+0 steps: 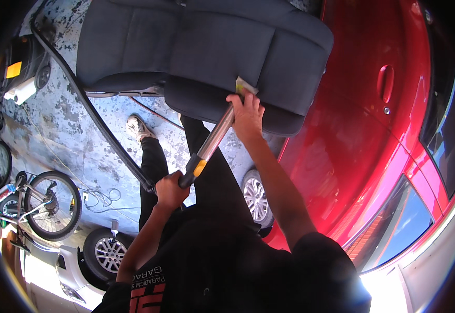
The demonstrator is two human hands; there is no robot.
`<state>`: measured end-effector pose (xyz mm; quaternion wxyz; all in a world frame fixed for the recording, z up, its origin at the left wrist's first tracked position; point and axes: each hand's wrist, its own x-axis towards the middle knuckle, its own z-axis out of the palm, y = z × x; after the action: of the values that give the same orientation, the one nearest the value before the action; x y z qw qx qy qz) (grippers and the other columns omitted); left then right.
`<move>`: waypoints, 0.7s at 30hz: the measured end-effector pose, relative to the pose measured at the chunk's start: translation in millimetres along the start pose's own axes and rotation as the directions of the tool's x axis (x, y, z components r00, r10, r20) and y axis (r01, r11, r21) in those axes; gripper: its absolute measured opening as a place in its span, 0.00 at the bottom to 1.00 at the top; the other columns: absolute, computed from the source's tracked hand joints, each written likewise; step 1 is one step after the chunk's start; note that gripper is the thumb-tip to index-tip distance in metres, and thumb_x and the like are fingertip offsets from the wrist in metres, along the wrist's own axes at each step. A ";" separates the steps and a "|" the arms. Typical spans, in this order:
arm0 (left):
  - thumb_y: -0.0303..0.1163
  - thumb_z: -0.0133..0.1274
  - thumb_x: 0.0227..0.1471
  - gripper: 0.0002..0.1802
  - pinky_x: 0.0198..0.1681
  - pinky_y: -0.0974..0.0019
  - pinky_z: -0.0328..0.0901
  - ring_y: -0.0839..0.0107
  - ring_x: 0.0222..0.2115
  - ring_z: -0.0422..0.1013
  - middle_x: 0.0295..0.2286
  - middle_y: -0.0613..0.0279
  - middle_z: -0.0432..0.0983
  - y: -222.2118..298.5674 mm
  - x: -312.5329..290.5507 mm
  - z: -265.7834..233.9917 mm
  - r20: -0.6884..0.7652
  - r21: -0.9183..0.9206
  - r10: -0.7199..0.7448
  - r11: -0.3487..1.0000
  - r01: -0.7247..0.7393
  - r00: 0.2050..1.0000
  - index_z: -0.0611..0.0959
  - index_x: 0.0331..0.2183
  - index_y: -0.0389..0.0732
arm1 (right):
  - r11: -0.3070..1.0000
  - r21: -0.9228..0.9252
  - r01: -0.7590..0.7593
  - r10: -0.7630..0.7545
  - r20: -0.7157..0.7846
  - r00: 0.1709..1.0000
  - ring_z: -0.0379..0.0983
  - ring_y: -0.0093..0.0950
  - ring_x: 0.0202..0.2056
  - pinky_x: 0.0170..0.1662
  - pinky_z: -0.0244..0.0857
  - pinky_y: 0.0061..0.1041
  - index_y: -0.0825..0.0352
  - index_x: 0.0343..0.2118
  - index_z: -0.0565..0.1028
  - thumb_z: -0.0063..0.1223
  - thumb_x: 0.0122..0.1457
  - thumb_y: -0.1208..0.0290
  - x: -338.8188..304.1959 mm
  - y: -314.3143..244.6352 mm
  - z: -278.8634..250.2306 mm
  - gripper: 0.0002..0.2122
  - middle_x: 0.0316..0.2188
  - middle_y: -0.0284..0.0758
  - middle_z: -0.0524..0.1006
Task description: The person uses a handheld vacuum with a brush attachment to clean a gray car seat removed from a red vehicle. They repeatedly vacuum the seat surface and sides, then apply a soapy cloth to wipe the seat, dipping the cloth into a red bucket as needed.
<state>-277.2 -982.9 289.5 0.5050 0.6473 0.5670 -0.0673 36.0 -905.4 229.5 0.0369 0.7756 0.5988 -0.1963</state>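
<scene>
One wand, a metal tube (pixel 218 134) with a black handle (pixel 189 171), slants up and away in front of the person, its pale nozzle (pixel 245 85) over the dark grey car seat (pixel 222 44), close to a seam. And look at that right hand (pixel 248 116): arm reaching well forward, knuckles up, fingers wrapped around the tube just behind the nozzle. The left hand (pixel 172 191) sits lower and nearer the body, elbow bent, closed around the handle's rear end.

Whether the nozzle's lip actually touches the fabric is impossible to tell from here, and the left hand hides where the black hose (pixel 89 107) meets the handle. The seat's far edge runs out of view, and the dark rim swallows the corners.

Underfoot, a blue-white floor (pixel 63 128), blotched with dark patches, with a light shoe (pixel 138 127) planted on it. Red car (pixel 342 151) gleaming all down the right! Over on the left, a bicycle (pixel 54 206) and a spoked car wheel (pixel 109 254).
</scene>
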 end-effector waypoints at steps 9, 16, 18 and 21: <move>0.37 0.70 0.43 0.12 0.30 0.48 0.73 0.47 0.28 0.81 0.24 0.54 0.82 45.1 15.7 -26.6 -0.031 -0.126 0.099 0.987 -0.102 0.995 0.85 0.29 0.43 | 0.994 -0.103 0.036 -0.053 -0.167 0.985 0.66 0.46 0.60 0.59 0.61 0.50 0.47 0.51 0.76 0.68 0.50 0.76 24.9 3.1 -94.4 0.25 0.60 0.38 0.69; 0.40 0.69 0.47 0.17 0.37 0.47 0.74 0.44 0.32 0.82 0.27 0.44 0.83 133.3 161.0 7.9 -0.011 -0.289 0.017 0.957 -0.019 1.000 0.87 0.38 0.41 | 0.932 -0.357 0.069 -0.118 -0.118 0.986 0.68 0.40 0.62 0.58 0.63 0.54 0.46 0.51 0.77 0.60 0.59 0.75 166.6 83.2 -123.4 0.18 0.58 0.34 0.72; 0.40 0.68 0.48 0.17 0.38 0.48 0.74 0.44 0.33 0.82 0.28 0.44 0.84 121.5 142.3 28.0 -0.030 -0.293 0.030 0.955 -0.038 0.999 0.88 0.38 0.41 | 0.951 -0.300 0.071 -0.118 -0.139 0.983 0.68 0.42 0.62 0.59 0.64 0.56 0.44 0.53 0.75 0.65 0.57 0.73 149.3 85.8 -110.8 0.22 0.58 0.33 0.72; 0.38 0.68 0.47 0.15 0.38 0.47 0.74 0.44 0.32 0.81 0.27 0.47 0.83 83.6 88.2 36.6 -0.018 -0.295 -0.007 0.955 0.001 1.000 0.88 0.37 0.41 | 0.951 -0.304 0.052 -0.077 -0.070 0.995 0.67 0.44 0.62 0.57 0.64 0.54 0.45 0.52 0.76 0.66 0.56 0.71 99.5 62.4 -85.9 0.21 0.58 0.35 0.71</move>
<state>-161.7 -938.1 261.9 0.5906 0.5641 0.5766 0.0231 137.7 -806.8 262.8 0.1243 0.7481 0.6478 -0.0722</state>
